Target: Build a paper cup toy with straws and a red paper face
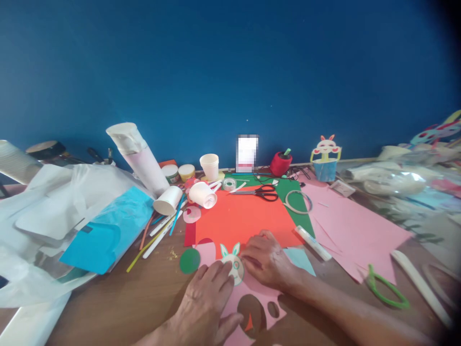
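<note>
Head view: both my hands press a paper bunny face (234, 265) onto pink paper (252, 293) at the table's (144, 293) near edge.

Left hand (207, 298) lies flat, fingers together, tips on the bunny's lower left; right hand (264, 259) is curled, fingertips on its right edge. Risk: uneven pressure could skew the face or crease the thin ears, and if glue is wet it may smear. Bunny is a small pale round piece, two green-lined ears up, mostly hidden under my fingers. Green disc (189, 260) just left, orange sheet (245, 216) behind.
</note>
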{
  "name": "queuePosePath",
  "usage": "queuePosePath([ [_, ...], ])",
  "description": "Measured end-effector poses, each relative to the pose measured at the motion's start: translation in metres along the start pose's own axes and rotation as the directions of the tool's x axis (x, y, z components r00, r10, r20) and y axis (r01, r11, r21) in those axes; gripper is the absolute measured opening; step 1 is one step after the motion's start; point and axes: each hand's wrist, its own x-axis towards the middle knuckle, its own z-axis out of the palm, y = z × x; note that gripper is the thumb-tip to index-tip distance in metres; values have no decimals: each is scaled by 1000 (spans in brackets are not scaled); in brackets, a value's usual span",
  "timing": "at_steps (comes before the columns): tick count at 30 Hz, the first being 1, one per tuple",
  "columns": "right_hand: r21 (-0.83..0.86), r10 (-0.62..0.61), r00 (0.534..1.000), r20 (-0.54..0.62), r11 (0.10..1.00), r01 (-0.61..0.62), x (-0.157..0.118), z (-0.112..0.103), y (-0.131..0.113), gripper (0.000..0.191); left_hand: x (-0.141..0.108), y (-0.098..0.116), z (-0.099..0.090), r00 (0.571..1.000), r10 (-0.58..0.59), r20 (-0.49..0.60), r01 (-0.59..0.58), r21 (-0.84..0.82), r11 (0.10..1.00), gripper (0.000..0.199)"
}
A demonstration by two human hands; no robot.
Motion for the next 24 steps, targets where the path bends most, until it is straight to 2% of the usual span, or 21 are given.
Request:
queuePosePath([
  [10, -10, -12, 1000, 13, 1000, 12, -1, -1, -1, 16, -2, 2, 2, 1000, 8, 2, -8, 43, 999, 52],
  [14, -7, 39, 999, 2, 999, -39, -3, 1, 1, 16, -3, 2, 4, 999, 36, -23, -33, 110, 993, 55],
  [17, -70, 67, 997, -34, 995, -70, -5, 4, 4, 17, -5, 2, 5, 997, 57, -44, -50, 155, 987, 57],
  [21, -207, -3, 1000, -26, 978, -2, -6, 5, 8, 18, -5, 3, 5, 997, 69, -40, -61, 176, 982, 55],
  [24, -250, -50, 998, -26, 967, 42, -6, 6, 10, 19, -5, 3, 5, 998, 60, -16, -56, 167, 984, 55],
])
